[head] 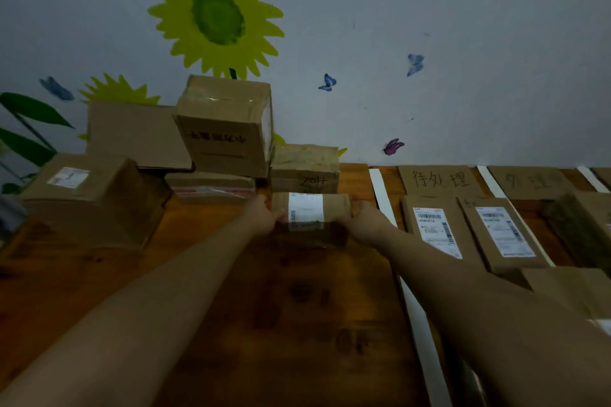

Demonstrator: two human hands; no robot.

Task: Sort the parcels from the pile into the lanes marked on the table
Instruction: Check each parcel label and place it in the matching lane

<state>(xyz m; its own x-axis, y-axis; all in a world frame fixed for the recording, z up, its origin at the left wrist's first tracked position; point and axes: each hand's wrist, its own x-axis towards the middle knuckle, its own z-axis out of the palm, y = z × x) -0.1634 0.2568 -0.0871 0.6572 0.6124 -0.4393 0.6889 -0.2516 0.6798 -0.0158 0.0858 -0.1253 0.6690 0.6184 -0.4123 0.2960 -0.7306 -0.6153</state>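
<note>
Between my palms: small parcel point(309, 213), label up, probably just clear of the table point(231, 307); dim light.
Left hand point(264, 213): pressed on its left end.
Right hand point(362, 220): pressed on its right end, so it stays level.
Pile point(215, 142): directly behind.
Lanes point(383, 195): right, past the white strip.

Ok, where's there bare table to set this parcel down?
Bare wood lies near you, between the pile's large box and the white strip. Right of it, two labelled parcels fill the first lane. The pile crowds the back left.
</note>
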